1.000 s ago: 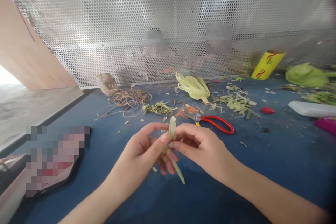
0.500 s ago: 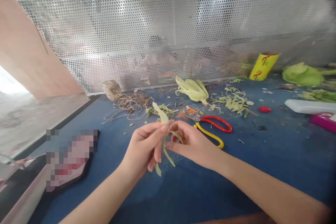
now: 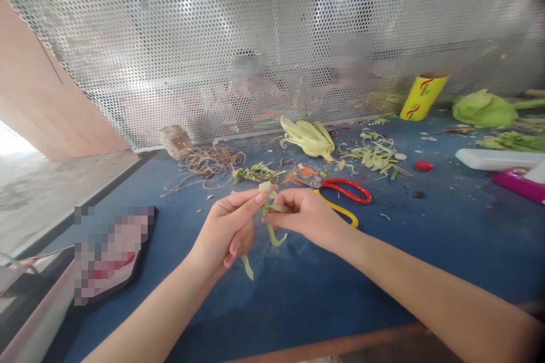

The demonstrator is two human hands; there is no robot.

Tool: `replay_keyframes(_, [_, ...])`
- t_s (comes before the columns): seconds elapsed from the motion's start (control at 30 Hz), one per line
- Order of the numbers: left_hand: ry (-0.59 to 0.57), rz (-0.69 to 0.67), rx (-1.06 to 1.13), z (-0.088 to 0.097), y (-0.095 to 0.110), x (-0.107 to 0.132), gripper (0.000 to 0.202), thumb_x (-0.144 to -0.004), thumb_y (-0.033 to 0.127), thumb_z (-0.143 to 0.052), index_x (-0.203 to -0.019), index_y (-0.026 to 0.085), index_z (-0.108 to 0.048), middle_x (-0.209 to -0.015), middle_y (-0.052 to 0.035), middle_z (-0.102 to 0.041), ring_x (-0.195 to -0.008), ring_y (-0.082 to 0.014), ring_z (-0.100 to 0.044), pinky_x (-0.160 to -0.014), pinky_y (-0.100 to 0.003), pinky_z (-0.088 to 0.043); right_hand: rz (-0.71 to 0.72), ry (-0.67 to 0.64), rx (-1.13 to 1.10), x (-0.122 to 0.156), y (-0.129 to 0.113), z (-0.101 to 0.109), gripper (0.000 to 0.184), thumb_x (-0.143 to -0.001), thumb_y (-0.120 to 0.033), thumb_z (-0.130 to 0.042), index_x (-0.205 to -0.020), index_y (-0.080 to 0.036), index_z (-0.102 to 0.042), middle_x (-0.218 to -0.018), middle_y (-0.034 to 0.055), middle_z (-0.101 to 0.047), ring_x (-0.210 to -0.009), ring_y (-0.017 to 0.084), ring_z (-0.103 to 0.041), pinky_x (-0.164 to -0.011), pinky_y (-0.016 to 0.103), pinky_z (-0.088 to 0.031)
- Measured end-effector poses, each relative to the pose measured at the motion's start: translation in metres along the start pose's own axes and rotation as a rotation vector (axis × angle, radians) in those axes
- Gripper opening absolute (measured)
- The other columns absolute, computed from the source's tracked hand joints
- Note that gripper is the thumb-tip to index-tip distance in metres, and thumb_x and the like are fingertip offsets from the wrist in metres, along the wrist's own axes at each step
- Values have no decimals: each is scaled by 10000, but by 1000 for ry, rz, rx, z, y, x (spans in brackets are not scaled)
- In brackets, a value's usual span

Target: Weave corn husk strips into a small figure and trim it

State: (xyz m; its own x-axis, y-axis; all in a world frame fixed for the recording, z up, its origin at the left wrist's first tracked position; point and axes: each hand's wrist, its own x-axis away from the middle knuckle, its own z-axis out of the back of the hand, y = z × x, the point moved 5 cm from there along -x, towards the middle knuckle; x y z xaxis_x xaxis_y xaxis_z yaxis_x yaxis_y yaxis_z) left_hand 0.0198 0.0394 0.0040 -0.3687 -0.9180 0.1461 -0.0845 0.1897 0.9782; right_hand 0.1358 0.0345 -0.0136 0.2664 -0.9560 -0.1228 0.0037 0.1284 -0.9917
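Above the blue table [image 3: 426, 249], my left hand [image 3: 227, 229] and my right hand [image 3: 304, 215] meet, both pinching thin pale-green leaf strips [image 3: 269, 209]. One strip curls down between the hands, and another hangs below my left hand's fingers. Both hands have their fingers closed on the strips. Red-and-yellow-handled scissors [image 3: 343, 195] lie on the table just beyond my right hand.
A pale husk bundle [image 3: 307, 137], green trimmings [image 3: 374, 156] and a tangle of brown fibre [image 3: 206, 160] lie further back. A yellow cup [image 3: 421, 96], a green vegetable [image 3: 485, 109], a white tray [image 3: 494, 159] and a pink object [image 3: 519, 184] sit right. Perforated metal screen [image 3: 170, 39] behind, people beyond it.
The upright strip tip between my fingers has been bent down and curled; both hands have shifted slightly up and away, and the view has tilted.
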Motion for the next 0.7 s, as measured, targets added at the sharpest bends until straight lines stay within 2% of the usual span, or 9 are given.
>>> replay_keyframes(0.17, [65,-50,-56,3,4,1,267,-756,334,-612,-933,140,-656,-202,102,-358,-162,-26,-260,-257,-113,-173,-1,-29,26,3,-3,1,352,-674,-255,-638,-539,-191,-320,-525,-64,-413,-491,67,-393,-483,211,-310])
replay_keyframes(0.33, [71,-86,-88,4,9,2,273,-764,331,-602,-949,136,-647,-203,102,-360,-165,-22,-265,-271,-119,-179,-26,-61,40,5,-8,1,277,-666,-264,-655,-569,-180,-410,-566,-47,-491,-522,75,-438,-502,213,-346])
replay_keyframes(0.43, [-10,-61,-124,-1,8,3,315,-786,375,-559,-975,133,-631,-209,104,-362,-163,-28,-260,-264,-124,-183,-5,-67,51,7,-9,-1,180,-686,-273,-643,-678,-182,-487,-626,-43,-495,-579,87,-476,-546,224,-385])
replay_keyframes(0.57, [-117,2,-183,-5,4,2,357,-793,413,-530,-992,128,-611,-219,100,-371,-161,-44,-267,-247,-132,-174,8,-17,-136,8,-9,0,343,-635,-227,-702,-845,-217,-430,-797,-30,-542,-717,109,-554,-607,230,-448])
replay_keyframes(0.63, [-92,-15,-198,-3,5,2,346,-799,425,-516,-949,132,-621,-220,102,-359,-167,-35,-248,-248,-127,-182,22,-43,-156,8,-12,0,341,-652,-203,-691,-871,-217,-431,-789,-30,-557,-688,104,-567,-579,223,-453])
replay_keyframes(0.7, [-41,-68,-219,-1,9,2,308,-762,417,-569,-884,141,-633,-272,84,-431,-191,-32,-289,-251,-126,-216,45,-74,-128,9,-15,0,268,-713,-185,-636,-898,-210,-444,-721,-34,-572,-631,99,-569,-553,223,-450])
